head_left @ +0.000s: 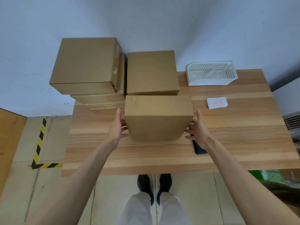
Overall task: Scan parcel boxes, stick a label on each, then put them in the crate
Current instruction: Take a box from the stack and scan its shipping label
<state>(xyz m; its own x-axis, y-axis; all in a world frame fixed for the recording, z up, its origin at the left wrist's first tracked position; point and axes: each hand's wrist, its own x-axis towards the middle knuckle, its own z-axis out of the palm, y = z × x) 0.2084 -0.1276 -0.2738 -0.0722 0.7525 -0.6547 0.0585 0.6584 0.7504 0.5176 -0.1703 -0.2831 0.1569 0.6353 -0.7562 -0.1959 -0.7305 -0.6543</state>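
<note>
A plain brown parcel box (158,117) stands at the middle of the wooden table (235,127). My left hand (117,127) is at its left side, fingers touching the side face and thumb pointing up, clear of the box. My right hand (197,129) mirrors it on the right side, with spread fingers touching the box's lower edge. A small stack of white labels (217,103) with red print lies to the right. The white perforated crate (211,73) sits at the back right with nothing visible inside. A dark flat device (198,149) lies partly under my right wrist.
A stack of several brown boxes (84,65) overhangs the table's back left corner, and another box (151,72) stands right behind the one between my hands. Yellow-black floor tape (40,140) runs left of the table. My feet are at the front edge.
</note>
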